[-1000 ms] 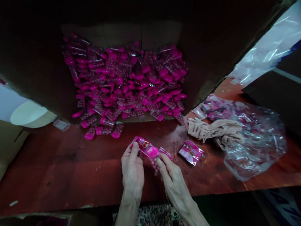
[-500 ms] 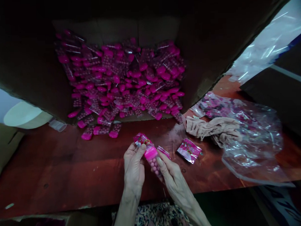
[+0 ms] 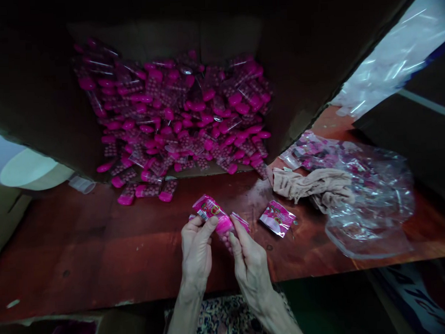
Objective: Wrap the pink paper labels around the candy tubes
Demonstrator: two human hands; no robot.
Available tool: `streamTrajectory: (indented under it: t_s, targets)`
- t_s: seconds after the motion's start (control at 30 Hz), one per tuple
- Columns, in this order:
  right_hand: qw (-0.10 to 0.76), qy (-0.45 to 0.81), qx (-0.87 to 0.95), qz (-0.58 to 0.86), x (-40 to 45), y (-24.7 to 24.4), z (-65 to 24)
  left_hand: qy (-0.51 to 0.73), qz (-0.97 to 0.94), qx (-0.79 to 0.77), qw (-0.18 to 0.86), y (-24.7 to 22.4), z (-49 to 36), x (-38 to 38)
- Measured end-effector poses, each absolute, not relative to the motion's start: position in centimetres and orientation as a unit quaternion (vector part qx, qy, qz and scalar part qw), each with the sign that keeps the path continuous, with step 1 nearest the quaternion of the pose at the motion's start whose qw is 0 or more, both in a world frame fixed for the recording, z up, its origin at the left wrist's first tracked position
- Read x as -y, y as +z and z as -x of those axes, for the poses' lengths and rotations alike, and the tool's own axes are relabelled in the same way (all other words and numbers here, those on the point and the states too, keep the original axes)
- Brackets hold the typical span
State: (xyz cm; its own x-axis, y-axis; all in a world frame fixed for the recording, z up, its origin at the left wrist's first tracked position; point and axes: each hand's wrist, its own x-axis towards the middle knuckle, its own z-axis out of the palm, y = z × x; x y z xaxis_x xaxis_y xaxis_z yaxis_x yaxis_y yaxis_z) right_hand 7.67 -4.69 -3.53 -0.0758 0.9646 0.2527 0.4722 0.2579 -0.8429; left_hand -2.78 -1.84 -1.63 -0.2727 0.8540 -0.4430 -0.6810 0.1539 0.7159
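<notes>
Between my hands is a small clear bottle [image 3: 226,238] of pink balls with a bright pink cap, tilted with its cap end up and to the left. A shiny printed pink wrapper sleeve [image 3: 208,206] sits at the cap end, apparently over part of the cap. My left hand [image 3: 196,248] pinches the sleeve between thumb and fingers. My right hand [image 3: 250,256] grips the bottle's lower body, partly hiding it. Flat printed sleeves [image 3: 240,222] show just behind my right fingers. Another stack of flat sleeves [image 3: 278,218] lies on the table to the right.
A big cardboard box [image 3: 300,86] on its side holds a heap of similar bottles [image 3: 184,124], some spilling onto the red-brown table [image 3: 101,249]. To the right lie a crumpled cloth [image 3: 310,183] and a clear plastic bag [image 3: 370,220]. A pale bowl [image 3: 33,168] stands left.
The bottle and sleeve have come closer together, and less of the pink cap shows bare. My right hand has shifted its hold with the thumb nearer the cap. The view has shifted slightly.
</notes>
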Motion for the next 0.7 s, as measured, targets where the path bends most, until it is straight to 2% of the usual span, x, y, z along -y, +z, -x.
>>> streamTrajectory:
  t_s: [0.07, 0.27, 0.5, 0.7]
  targets:
    - [0.424, 0.273, 0.678, 0.535, 4.7, -3.7, -7.6, 0.641, -0.094, -0.471, 0.599, -1.9, 2.8, 1.9]
    - [0.409, 0.351, 0.640, 0.547, 4.8, -3.3, -7.9, 0.597, -0.113, -0.434, 0.665, -2.5, 2.7, 2.0]
    - [0.404, 0.285, 0.704, 0.509, 4.5, -3.6, -8.9, 0.577, -0.122, -0.436, 0.679, -1.9, 2.7, 1.8]
    - [0.405, 0.250, 0.720, 0.506, 4.4, -3.5, -8.3, 0.608, -0.094, -0.425, 0.664, -2.1, 2.5, 1.9]
